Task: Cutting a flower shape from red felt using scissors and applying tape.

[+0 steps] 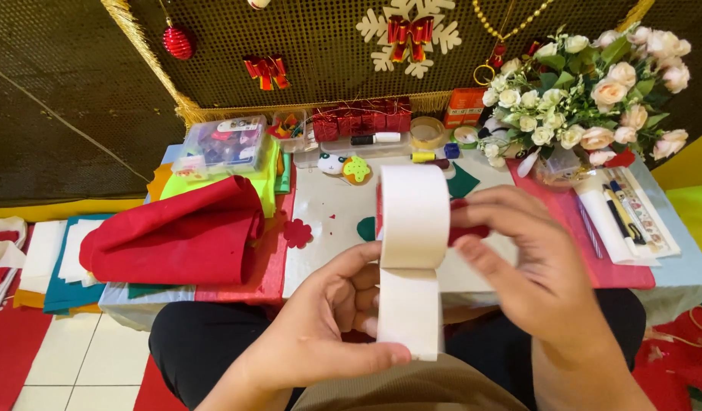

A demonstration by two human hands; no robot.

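A wide white roll of tape (pixel 414 216) with a red core is held up in front of me, over my lap. My right hand (pixel 530 266) grips the roll from the right, fingers across its side. My left hand (pixel 320 327) pinches the loose end of the tape (pixel 409 313), which hangs down from the roll as a white strip. Thumb and fingers press on the strip's lower edge.
A low table (pixel 670 278) holds rolled red felt (pixel 179 236), a clear box of small parts (pixel 223 143), felt cut-outs (pixel 297 233), markers, a bouquet of artificial roses (pixel 587 91) and a ruler with pens (pixel 625 217). Felt sheets (pixel 54 266) lie on the floor at left.
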